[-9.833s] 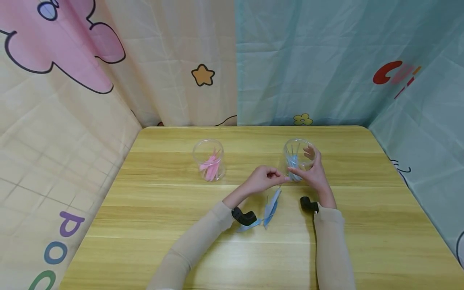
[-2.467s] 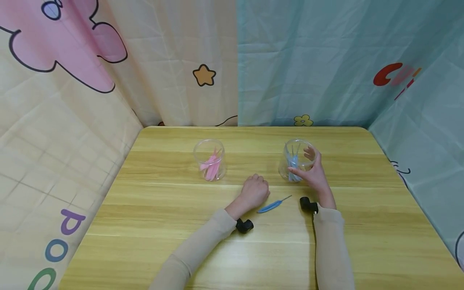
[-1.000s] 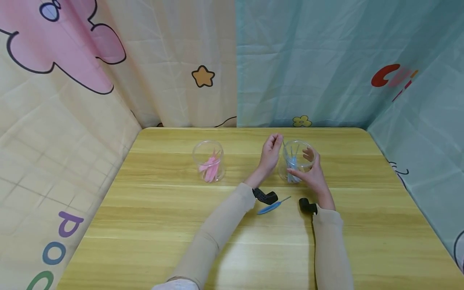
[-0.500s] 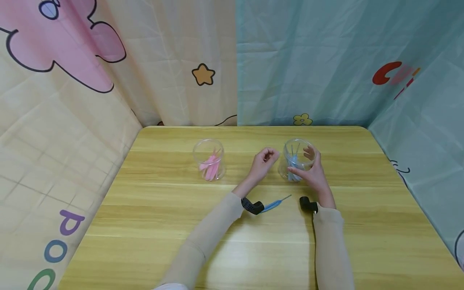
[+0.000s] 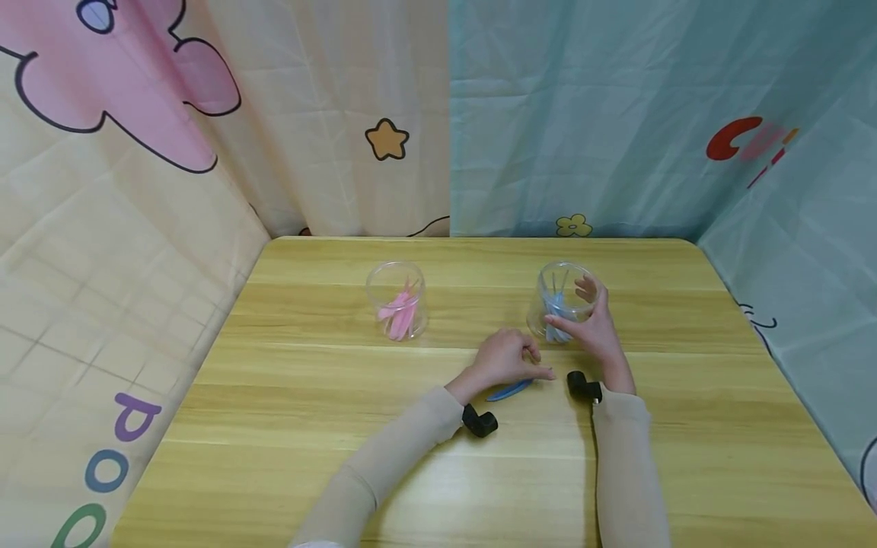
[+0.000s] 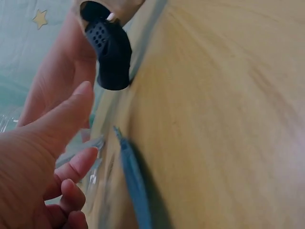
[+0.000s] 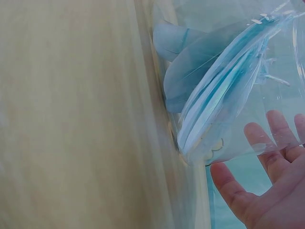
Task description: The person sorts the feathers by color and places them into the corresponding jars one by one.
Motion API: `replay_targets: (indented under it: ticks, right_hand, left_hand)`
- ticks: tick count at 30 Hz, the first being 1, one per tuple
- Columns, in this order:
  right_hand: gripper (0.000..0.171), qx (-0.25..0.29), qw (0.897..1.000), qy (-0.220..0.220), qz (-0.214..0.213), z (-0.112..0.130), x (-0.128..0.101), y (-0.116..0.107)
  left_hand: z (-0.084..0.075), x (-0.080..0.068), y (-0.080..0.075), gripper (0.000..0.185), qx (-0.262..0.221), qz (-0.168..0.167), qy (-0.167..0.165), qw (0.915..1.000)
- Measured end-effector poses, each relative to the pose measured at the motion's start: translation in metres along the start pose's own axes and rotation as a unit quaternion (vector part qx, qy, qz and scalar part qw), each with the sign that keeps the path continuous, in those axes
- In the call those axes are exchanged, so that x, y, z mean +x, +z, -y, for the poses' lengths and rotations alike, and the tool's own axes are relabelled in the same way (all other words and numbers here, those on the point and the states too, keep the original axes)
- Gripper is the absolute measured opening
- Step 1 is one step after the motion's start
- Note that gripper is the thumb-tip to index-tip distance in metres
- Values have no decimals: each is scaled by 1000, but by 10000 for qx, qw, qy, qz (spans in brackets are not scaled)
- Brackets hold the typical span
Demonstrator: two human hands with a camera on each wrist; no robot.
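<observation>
The left hand (image 5: pixel 510 358) is lowered over a single blue feather (image 5: pixel 508 390) that lies flat on the wooden surface (image 5: pixel 438 472), just in front of the right-hand clear jar (image 5: pixel 563 303). Its fingers are loosely curled and its fingertips are set at the feather's quill end; whether the quill is already pinched cannot be told from the head view, and in the left wrist view the feather (image 6: pixel 136 186) is seen lying apart from the thumb and fingers. The right hand (image 5: pixel 594 327) is curved around the side of that jar, its fingers seen through the clear wall in the right wrist view (image 7: pixel 267 191), so the jar is held steady.

The feather would best be taken by its thin quill between thumb and forefinger, since the vane lies flat against the wood and is easily bent. A light, low pinch is judged enough. The jar's mouth should be kept still and upright while the feather is lifted, so that the blue feathers inside (image 7: pixel 224 90) are not tipped out.

By count: two clear jars are seen, one with pink feathers (image 5: pixel 397 313) and one with blue feathers; one loose blue feather; two hands, each with a black wrist camera (image 5: pixel 479 421). The feathers inside each jar overlap too much to be counted.
</observation>
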State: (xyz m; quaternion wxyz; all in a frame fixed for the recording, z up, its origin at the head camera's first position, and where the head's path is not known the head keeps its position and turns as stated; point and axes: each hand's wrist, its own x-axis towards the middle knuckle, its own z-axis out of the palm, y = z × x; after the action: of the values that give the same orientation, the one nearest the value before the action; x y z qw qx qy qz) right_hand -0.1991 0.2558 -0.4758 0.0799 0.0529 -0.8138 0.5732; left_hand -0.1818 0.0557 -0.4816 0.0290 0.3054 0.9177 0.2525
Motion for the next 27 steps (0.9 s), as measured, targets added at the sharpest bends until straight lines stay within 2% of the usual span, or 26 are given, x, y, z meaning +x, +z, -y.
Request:
replay_targets:
  ticks: [5,13,22,27]
  right_hand:
    - [101,19,10000,20,-3,-1,0,1]
    - [101,29,9999,105,51,6,-1,0]
    - [98,47,9998,176,82,36,-11,0]
    - [97,51,9999,144,80,38,-11,0]
  left_hand:
    - [-2,-4,4,39,643,51,-42,9979]
    - [0,-4,3,34,744,85,-207,9970]
    - [2,-4,3,22,689,38,-237,9973]
    - [-3,-6,1,22,931,209,-193,9953]
